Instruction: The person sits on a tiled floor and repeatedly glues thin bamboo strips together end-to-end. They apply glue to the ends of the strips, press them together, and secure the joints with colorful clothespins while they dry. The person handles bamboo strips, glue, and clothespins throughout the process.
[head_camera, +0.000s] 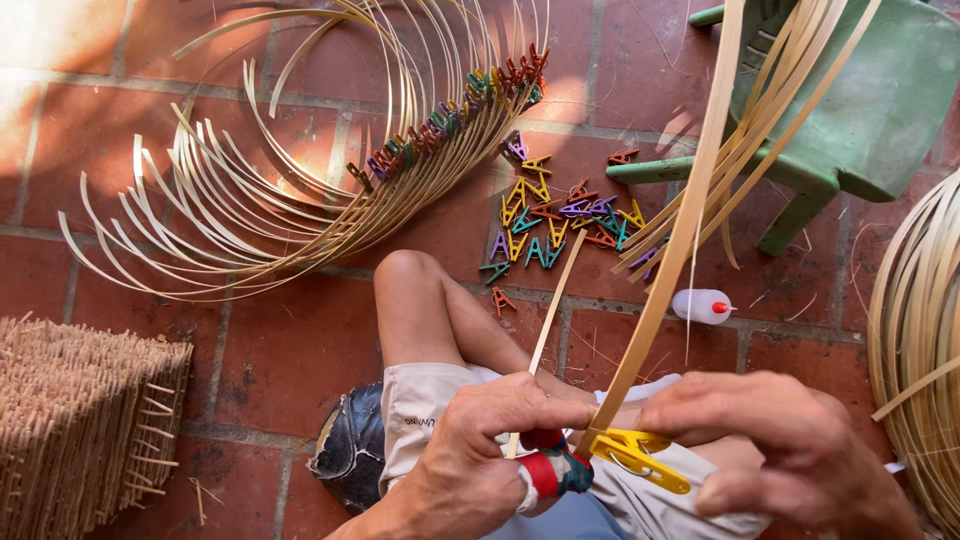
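Near the bottom of the view, the left hand (480, 440) is closed around a thin bamboo strip (545, 335) and a small tool whose handle is wrapped in red and dark tape (552, 470), its fingers curled tight over both. Just to the right, the right hand (790, 450) pinches a wide bamboo strip (670, 260) with thumb and forefinger, right where one yellow plastic clip (635, 455) is clamped on the strip's lower end; the other fingers are loosely bent. The wide strip rises up and to the right, past one green plastic stool (860, 110) at the far right. On the brick floor (270, 350) between the knee and the stool lies a loose heap of coloured clips (560, 225), perhaps twenty or so, too overlapped to count surely. One small white glue bottle with a red tip (703, 306) lies on its side near the stool's leg. To the far left sits a big coil of curved bamboo strips (300, 190), with a row of clips pinned along its far edge. One block of bundled thin sticks (80, 430) stands at the near left, and another coil of strips (915, 340) shows at the right edge.
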